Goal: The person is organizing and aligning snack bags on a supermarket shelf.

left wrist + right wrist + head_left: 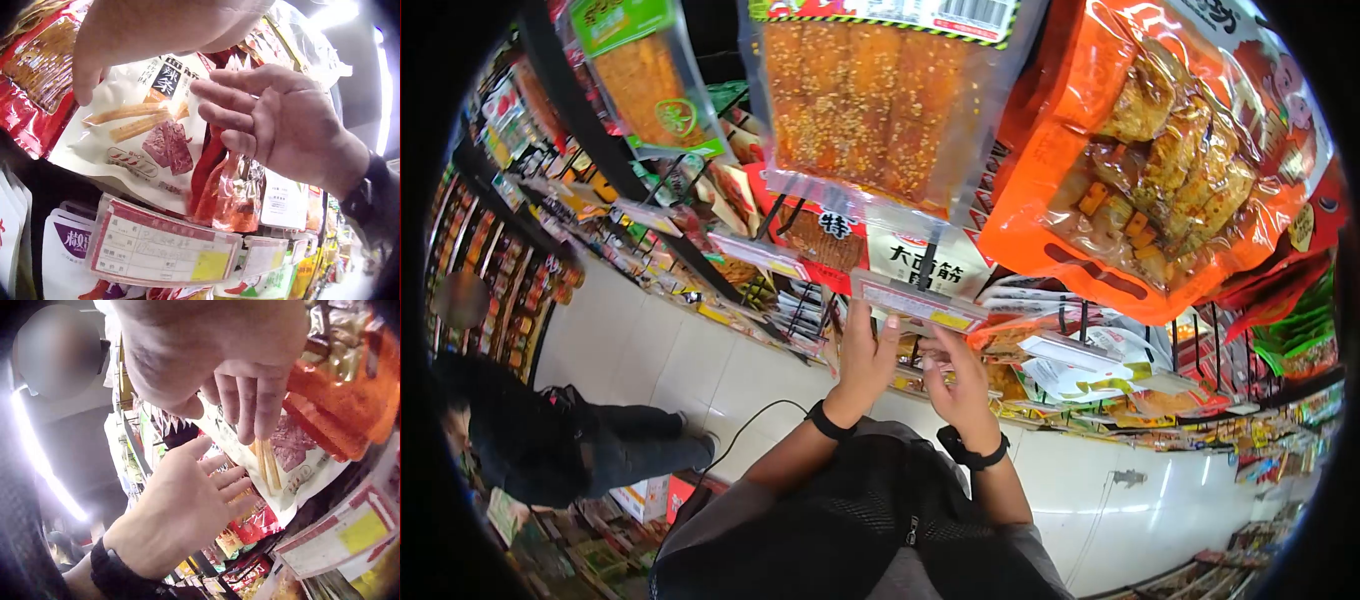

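A white snack packet [933, 262] with dark Chinese lettering hangs on the rack in front of me. In the left wrist view this packet [134, 140] shows tan sticks and reddish meat pieces. My left hand [866, 358] is at the left end of a price tag [900, 298], its fingers extended and partly hidden behind it. Lower right of the tag is my right hand [960, 388], fingers loosely bent with nothing in them. In the right wrist view, the fingers of my right hand [219, 356] overlap the packet, and the left hand [181, 506] is spread beside it.
Above hang a large sesame-strip packet [860, 110] and an orange bag [1050, 215] of braised pieces. A red packet [815, 235] is left of the white one. A person in dark clothes [520, 430] stands on the tiled floor at left. A thin cable [745, 430] curves beside me.
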`<state>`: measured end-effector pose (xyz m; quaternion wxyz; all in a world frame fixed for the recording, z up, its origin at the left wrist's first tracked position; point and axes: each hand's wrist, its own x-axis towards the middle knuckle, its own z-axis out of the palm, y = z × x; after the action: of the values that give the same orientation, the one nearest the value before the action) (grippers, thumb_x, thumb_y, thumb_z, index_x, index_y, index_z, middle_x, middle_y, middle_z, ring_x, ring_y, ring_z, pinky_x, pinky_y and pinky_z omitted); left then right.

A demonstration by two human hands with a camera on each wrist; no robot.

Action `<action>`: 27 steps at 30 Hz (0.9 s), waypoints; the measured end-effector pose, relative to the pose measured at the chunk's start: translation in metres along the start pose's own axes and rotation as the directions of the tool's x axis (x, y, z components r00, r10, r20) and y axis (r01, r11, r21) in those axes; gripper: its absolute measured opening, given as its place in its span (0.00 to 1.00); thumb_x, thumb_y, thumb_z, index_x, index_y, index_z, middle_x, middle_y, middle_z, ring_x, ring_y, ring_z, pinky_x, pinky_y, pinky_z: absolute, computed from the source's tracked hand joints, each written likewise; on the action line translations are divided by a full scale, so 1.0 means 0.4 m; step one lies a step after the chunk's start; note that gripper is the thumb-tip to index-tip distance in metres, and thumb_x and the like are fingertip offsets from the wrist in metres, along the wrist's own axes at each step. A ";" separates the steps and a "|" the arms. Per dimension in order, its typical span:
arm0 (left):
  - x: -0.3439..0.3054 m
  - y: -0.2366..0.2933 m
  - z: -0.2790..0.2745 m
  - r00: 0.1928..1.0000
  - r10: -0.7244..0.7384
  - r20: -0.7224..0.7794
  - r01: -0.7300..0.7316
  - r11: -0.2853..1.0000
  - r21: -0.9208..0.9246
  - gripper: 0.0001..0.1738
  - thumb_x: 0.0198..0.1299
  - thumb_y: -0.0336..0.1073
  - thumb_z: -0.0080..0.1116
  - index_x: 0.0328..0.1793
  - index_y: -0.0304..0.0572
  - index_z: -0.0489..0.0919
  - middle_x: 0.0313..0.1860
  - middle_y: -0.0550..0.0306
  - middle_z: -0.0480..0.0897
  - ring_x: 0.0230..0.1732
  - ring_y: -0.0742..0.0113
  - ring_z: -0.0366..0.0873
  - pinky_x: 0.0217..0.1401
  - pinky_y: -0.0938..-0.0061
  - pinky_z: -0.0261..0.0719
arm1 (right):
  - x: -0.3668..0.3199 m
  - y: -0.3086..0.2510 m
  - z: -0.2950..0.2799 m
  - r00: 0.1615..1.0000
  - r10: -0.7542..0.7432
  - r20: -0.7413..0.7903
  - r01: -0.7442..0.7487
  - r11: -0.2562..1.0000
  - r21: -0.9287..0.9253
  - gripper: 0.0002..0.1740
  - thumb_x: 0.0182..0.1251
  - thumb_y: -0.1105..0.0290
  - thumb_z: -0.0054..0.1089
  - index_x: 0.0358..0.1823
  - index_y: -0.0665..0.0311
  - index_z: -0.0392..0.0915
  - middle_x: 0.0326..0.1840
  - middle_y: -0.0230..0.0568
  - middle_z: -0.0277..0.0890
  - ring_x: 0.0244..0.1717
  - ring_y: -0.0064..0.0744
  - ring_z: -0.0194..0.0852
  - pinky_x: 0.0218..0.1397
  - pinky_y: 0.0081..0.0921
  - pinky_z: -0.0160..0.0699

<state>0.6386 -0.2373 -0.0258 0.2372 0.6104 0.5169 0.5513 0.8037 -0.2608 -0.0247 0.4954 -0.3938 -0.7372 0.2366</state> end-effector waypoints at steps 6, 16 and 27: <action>0.007 -0.020 0.009 0.998 0.056 0.039 -0.056 0.998 -0.017 0.37 0.77 0.46 0.46 0.80 0.23 0.55 0.79 0.32 0.60 0.78 0.43 0.61 0.80 0.57 0.55 | 0.055 0.009 -0.009 0.983 0.177 0.044 -0.173 0.982 -0.077 0.30 0.66 0.74 0.62 0.69 0.69 0.69 0.54 0.55 0.81 0.45 0.47 0.85 0.52 0.35 0.83; 0.002 -0.028 0.027 0.989 0.137 0.063 -0.137 0.991 -0.007 0.35 0.79 0.40 0.44 0.83 0.28 0.48 0.81 0.41 0.56 0.78 0.56 0.59 0.80 0.61 0.55 | 0.046 -0.016 -0.064 0.988 0.080 0.130 -0.074 0.996 -0.047 0.29 0.66 0.75 0.60 0.69 0.68 0.70 0.54 0.51 0.84 0.45 0.44 0.87 0.53 0.39 0.84; -0.007 0.003 0.048 0.995 0.063 0.079 -0.034 0.945 -0.326 0.33 0.79 0.36 0.44 0.83 0.29 0.51 0.81 0.44 0.58 0.78 0.57 0.58 0.81 0.63 0.52 | 0.128 0.093 -0.034 0.980 0.112 0.166 -0.146 0.967 0.210 0.18 0.74 0.73 0.58 0.63 0.67 0.76 0.48 0.39 0.83 0.44 0.27 0.81 0.48 0.26 0.81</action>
<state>0.6570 -0.2348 -0.0312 0.3434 0.5993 0.3930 0.6070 0.8188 -0.1981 -0.0190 0.4619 -0.3641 -0.7147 0.3785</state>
